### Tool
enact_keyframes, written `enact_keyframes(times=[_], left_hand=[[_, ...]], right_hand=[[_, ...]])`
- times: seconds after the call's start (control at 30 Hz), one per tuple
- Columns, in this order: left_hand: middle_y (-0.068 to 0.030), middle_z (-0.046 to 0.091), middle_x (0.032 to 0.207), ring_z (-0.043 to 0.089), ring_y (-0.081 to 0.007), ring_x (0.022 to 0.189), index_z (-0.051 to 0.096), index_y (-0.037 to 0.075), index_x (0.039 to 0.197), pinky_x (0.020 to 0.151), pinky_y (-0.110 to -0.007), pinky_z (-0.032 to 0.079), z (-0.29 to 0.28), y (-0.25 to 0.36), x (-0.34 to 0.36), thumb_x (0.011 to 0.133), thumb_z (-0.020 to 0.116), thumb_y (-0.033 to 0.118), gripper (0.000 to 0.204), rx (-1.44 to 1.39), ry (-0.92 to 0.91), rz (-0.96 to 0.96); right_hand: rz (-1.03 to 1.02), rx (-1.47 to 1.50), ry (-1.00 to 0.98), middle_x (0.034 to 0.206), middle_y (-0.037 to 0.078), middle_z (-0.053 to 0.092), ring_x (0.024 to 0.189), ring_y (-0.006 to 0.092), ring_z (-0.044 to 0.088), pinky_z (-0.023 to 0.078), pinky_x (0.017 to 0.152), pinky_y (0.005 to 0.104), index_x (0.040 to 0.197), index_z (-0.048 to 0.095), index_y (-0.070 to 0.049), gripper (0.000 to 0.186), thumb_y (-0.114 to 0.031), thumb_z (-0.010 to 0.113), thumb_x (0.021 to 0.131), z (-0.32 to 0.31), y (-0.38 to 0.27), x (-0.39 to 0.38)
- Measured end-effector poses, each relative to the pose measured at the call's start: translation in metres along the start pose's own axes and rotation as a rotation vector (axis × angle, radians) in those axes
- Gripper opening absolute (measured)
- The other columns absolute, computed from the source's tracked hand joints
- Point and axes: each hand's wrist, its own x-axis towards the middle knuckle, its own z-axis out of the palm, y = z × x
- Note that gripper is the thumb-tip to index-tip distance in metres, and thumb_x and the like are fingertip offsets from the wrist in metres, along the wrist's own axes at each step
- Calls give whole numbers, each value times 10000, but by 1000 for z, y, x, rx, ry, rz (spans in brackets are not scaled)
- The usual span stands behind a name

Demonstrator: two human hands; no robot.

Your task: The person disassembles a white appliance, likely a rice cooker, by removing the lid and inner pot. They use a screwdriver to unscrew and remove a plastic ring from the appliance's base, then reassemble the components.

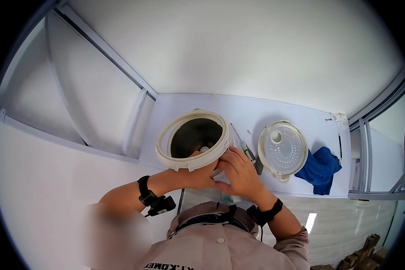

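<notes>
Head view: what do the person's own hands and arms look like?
Left hand and right hand are ungloved. Black bands circle both wrists, with a black box by the left and a thin cable by the right. The right sleeve is beige-pink; the left sleeve is blurred.

Left fingers partly hidden behind cream ring; left sleeve blurred.

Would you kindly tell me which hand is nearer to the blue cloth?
Right: the right hand is left of the blue cloth, the round lid between them; the left hand is farther left, by the pot.
</notes>
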Motion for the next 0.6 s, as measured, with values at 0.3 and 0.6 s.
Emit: enact_keyframes(times=[0.3, 0.6], left_hand=[[-141, 707, 865, 729, -331, 822, 671, -7, 992, 741, -416, 574, -2, 2, -5, 782, 791, 128, 277, 123, -76, -26], [-231, 735, 978, 758, -395, 925, 685, -50, 1086, 817, -462, 613, -3, -7, -16, 792, 742, 51, 317, 47, -6, 89]], right_hand=[[-7, 2, -198, 1194, 134, 708, 1211, 357, 658, 482, 1164, 491, 1087, 700, -48, 546, -258, 924, 636, 1, 15, 7], [150, -41, -287, 1264, 165, 736, 1295, 432, 625, 448, 1170, 529, 1234, 750, -21, 604, -233, 947, 704, 17, 1, 4]])
